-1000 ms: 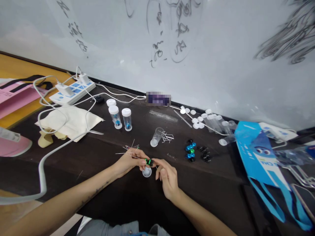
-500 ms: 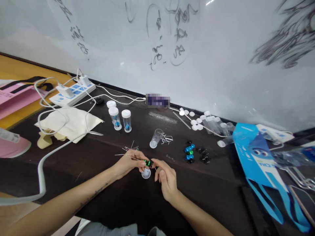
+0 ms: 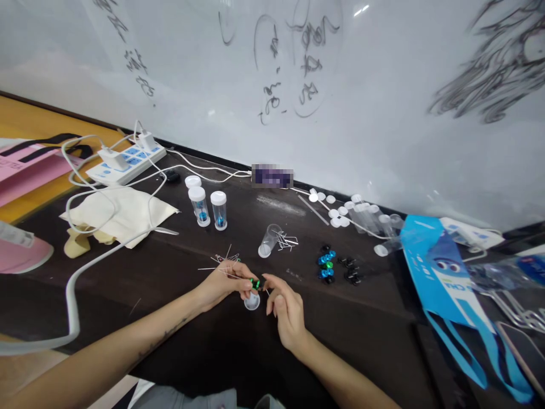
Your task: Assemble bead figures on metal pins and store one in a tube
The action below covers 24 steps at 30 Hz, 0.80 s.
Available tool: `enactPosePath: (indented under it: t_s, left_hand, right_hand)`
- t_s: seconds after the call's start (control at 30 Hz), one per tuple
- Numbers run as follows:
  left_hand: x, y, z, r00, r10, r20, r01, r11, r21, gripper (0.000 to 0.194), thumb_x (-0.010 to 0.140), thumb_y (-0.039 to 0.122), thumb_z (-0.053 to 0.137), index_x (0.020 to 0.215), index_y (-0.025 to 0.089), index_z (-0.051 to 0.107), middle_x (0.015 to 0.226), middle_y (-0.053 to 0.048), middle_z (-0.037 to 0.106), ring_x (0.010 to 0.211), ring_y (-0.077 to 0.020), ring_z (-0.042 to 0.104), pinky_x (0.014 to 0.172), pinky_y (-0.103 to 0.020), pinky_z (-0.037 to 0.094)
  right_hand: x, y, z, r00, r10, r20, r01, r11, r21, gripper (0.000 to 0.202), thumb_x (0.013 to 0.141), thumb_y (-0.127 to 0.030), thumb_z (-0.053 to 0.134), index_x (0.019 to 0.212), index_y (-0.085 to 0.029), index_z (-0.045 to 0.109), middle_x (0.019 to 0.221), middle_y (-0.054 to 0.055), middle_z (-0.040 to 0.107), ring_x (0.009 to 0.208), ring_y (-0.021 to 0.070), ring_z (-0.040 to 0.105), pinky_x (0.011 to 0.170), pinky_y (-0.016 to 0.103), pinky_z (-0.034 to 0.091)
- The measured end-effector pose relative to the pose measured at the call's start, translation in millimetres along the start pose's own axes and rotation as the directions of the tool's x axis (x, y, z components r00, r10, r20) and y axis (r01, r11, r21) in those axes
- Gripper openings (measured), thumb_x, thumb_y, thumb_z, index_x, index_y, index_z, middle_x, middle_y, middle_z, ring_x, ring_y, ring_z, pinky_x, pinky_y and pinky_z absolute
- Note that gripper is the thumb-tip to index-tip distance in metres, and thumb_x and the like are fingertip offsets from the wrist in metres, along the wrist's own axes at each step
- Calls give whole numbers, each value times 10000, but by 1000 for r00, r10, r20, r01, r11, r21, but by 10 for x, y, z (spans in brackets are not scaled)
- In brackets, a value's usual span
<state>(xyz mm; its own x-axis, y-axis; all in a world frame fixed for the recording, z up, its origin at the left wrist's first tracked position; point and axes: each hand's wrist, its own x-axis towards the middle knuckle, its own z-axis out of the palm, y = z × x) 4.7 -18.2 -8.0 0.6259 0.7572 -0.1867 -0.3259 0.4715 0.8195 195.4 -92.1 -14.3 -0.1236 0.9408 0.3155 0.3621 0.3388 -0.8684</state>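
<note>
My left hand (image 3: 227, 283) pinches a small green-and-black part (image 3: 255, 284) between thumb and fingertips. A thin metal rod sticks out to the left of these fingers. My right hand (image 3: 289, 312) is curled, its index fingertip at the part's black end; a thin pale pin shows by its fingers, and I cannot make out the grip. Just under the part lies a round white cap (image 3: 252, 301). A clear tube (image 3: 269, 241) with a white end lies beyond, beside several bent metal pins (image 3: 288, 241). Thin rods (image 3: 225, 258) lie behind my left hand.
Capped tubes (image 3: 219, 210) with blue pieces stand at the back left. Blue, green and black parts (image 3: 327, 265) lie to the right, near white discs (image 3: 339, 217) and clear tubes. A power strip (image 3: 128, 163), white cable, cloth (image 3: 123, 213) and blue bag (image 3: 443, 272) flank the work area.
My head view has shifted slightly. Both hands stay close together at the green-and-black part, with only a tiny shift of the right fingers.
</note>
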Motion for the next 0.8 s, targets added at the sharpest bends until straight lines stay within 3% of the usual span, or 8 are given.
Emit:
enactPosePath:
  t_s: [0.7,0.8]
  left_hand:
    - [-5,24,17,1000,-13,-6,13,1000,8,212,675,225,837,794,73,748,685,-100,758,526,-118,655,496,-170,501]
    - [-16,14,12,1000,-15,-8,15,1000,7,214,680,232,835,798,78,747,682,-99,759,522,-118,655,500,-172,504]
  right_hand:
    - [2,12,7,1000,-11,-9,11,1000,-10,451,1019,-462,269,1183,-232,620,849,42,641,542,134,562,581,295,472]
    - [-2,11,9,1000,-4,-16,4,1000,-16,454,1023,-456,253,1246,-227,575,884,48,651,553,134,567,606,300,486]
